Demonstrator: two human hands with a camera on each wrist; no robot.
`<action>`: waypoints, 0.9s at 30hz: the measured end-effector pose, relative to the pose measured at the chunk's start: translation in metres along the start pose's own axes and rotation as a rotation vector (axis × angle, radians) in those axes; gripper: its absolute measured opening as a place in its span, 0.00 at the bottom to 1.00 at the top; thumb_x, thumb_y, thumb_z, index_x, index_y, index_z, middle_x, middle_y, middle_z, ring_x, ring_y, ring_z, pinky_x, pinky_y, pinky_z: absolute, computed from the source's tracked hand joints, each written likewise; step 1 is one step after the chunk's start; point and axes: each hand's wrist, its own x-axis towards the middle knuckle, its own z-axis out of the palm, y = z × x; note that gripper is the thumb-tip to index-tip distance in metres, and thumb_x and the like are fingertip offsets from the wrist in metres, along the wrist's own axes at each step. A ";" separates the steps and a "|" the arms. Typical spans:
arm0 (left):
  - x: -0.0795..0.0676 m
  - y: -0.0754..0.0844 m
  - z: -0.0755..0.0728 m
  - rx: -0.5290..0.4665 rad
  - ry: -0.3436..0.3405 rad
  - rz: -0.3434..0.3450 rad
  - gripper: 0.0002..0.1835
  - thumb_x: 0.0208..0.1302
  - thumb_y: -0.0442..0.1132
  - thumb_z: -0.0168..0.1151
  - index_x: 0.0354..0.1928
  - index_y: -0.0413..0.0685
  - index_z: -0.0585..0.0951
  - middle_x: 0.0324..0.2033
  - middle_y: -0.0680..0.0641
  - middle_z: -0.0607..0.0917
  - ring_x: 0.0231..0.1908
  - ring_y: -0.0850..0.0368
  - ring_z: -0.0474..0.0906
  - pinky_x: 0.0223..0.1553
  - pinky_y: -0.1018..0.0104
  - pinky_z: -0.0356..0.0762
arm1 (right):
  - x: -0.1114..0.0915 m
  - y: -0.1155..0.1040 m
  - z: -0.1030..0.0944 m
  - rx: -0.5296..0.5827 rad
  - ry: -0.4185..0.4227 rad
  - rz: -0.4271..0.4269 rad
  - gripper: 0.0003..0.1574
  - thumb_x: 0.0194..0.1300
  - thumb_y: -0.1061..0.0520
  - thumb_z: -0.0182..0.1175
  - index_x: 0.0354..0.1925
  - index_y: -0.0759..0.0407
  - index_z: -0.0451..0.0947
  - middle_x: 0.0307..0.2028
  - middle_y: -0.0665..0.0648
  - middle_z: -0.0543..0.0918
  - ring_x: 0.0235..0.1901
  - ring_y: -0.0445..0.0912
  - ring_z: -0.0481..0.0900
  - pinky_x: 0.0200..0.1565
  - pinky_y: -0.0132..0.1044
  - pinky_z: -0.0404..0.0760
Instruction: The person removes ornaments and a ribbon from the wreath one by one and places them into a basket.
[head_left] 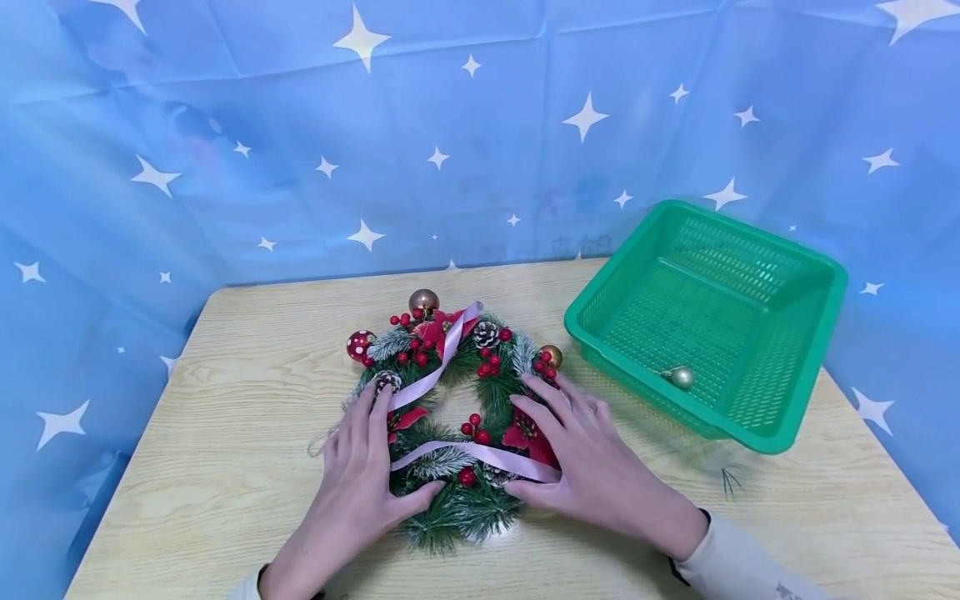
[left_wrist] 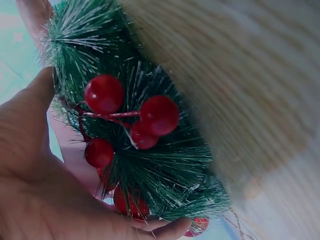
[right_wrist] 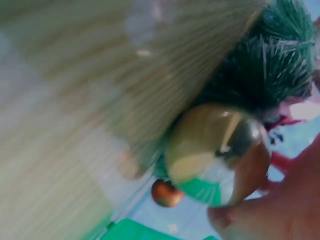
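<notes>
A green Christmas wreath (head_left: pixel 450 508) with red berries, pine cones, red flowers and baubles lies on the table in the head view. A pale pink ribbon (head_left: pixel 495 457) crosses its front part, and a ribbon strip also runs over its left side. My left hand (head_left: pixel 358 471) holds the wreath's left side, thumb at the front; in the left wrist view, red berries (left_wrist: pixel 159 115) show beside that hand. With its fingers spread over the flower, my right hand (head_left: pixel 585 458) holds the right side. A shiny gold bauble (right_wrist: pixel 200 145) is near its fingers in the right wrist view.
At the right stands a green plastic basket (head_left: pixel 675 312) with a small silvery bauble (head_left: pixel 682 377) in it. A loose dark green sprig (head_left: pixel 729 482) lies in front of the basket. Behind the wooden table (head_left: pixel 247 375) hangs a blue star-patterned cloth (head_left: pixel 420 208).
</notes>
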 end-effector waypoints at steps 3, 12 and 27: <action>0.001 -0.002 0.000 -0.012 -0.018 0.002 0.72 0.53 0.62 0.86 0.86 0.39 0.50 0.82 0.30 0.54 0.77 0.22 0.55 0.63 0.16 0.61 | -0.003 0.007 -0.004 0.043 -0.010 -0.030 0.63 0.66 0.18 0.66 0.84 0.50 0.63 0.87 0.53 0.53 0.83 0.63 0.51 0.63 0.78 0.66; 0.008 -0.013 -0.003 -0.039 -0.061 0.051 0.75 0.51 0.59 0.88 0.88 0.43 0.46 0.84 0.34 0.49 0.78 0.23 0.54 0.64 0.16 0.60 | -0.018 0.026 -0.018 0.109 -0.005 -0.046 0.60 0.68 0.26 0.71 0.86 0.46 0.59 0.86 0.52 0.54 0.82 0.56 0.59 0.67 0.72 0.70; 0.011 -0.023 -0.004 -0.048 -0.038 0.113 0.75 0.50 0.59 0.88 0.88 0.44 0.46 0.85 0.35 0.51 0.78 0.29 0.56 0.63 0.19 0.62 | -0.039 0.036 -0.023 0.245 0.012 0.156 0.49 0.61 0.36 0.82 0.71 0.51 0.72 0.70 0.57 0.73 0.61 0.53 0.80 0.52 0.59 0.86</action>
